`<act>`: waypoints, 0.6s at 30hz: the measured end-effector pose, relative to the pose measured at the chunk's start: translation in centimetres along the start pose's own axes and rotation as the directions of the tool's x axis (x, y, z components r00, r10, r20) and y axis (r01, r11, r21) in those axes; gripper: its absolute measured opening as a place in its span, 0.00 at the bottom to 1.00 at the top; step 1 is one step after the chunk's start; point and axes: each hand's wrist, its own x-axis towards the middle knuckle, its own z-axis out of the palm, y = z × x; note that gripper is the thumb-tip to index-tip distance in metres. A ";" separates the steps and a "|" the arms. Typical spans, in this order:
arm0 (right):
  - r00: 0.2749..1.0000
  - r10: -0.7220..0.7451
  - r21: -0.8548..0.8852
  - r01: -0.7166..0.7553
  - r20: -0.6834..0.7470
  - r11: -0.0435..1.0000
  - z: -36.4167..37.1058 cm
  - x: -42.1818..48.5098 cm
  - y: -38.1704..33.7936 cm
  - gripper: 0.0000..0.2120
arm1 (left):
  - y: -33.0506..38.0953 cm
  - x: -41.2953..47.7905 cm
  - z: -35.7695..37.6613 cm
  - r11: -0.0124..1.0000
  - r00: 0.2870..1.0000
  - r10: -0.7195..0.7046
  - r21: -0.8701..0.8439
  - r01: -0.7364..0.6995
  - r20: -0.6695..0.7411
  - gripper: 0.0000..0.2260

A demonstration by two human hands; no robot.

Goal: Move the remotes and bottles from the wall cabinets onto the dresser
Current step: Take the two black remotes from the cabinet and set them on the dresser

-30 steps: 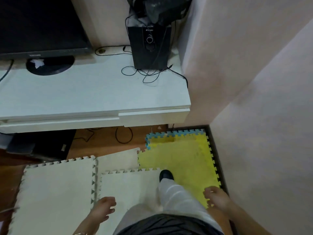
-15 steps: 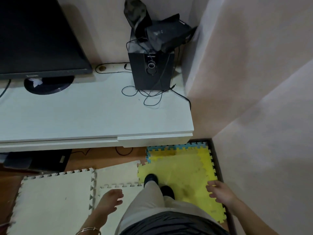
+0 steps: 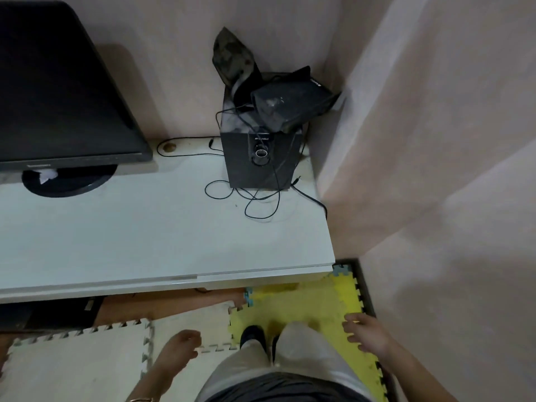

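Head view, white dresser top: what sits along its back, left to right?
TV on its round stand → cable hole → black speaker with dark items piled on top, loose cables in front → wall.

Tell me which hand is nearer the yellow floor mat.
Right. The right hand hangs over the yellow floor mat; the left hand hangs beside it, over a white mat.

Bare dresser top (image 3: 139,233) between monitor (image 3: 58,97) and speaker (image 3: 261,161).

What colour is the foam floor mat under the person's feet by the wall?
Yellow foam floor mat, with a blue edge piece; head view.
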 end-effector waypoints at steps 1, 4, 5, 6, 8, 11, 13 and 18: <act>0.999 -0.042 0.001 0.042 0.003 0.999 -0.1 -0.4 -1.2 0.09 | 0.7 -0.2 -0.2 0.998 0.999 0.051 0.049 -0.051 -0.007 0.12; 0.971 -0.240 -0.070 0.240 0.009 0.968 -0.7 -1.5 -4.9 0.13 | 4.0 -1.2 -0.7 0.966 0.972 0.235 0.111 -0.233 -0.002 0.08; 0.949 -0.316 -0.098 0.315 0.004 0.944 -1.3 -2.1 -6.5 0.13 | 5.4 -1.8 -0.9 0.950 0.958 0.288 0.127 -0.286 0.003 0.07; 0.923 -0.384 -0.107 0.382 0.000 0.918 -1.9 -2.9 -8.4 0.13 | 7.0 -2.5 -1.0 0.934 0.943 0.332 0.142 -0.329 0.006 0.08; 0.863 -0.505 -0.068 0.504 -0.001 0.861 -3.0 -5.4 -12.5 0.12 | 10.6 -4.9 -1.9 0.899 0.904 0.428 0.109 -0.425 -0.009 0.08; 0.680 -0.733 -0.055 0.732 -0.020 0.679 -5.2 -10.4 -19.6 0.10 | 17.7 -9.2 -4.3 0.734 0.726 0.679 0.122 -0.668 -0.107 0.08; 0.508 -0.861 -0.080 0.858 -0.019 0.508 -6.8 -14.2 -23.6 0.12 | 22.2 -13.1 -5.9 0.540 0.509 0.841 0.241 -0.806 -0.183 0.10; -0.045 -0.992 -0.312 0.950 -0.115 -0.007 -9.4 -24.6 -30.8 0.12 | 31.1 -23.9 -9.6 0.055 -0.071 0.962 0.445 -0.894 -0.262 0.10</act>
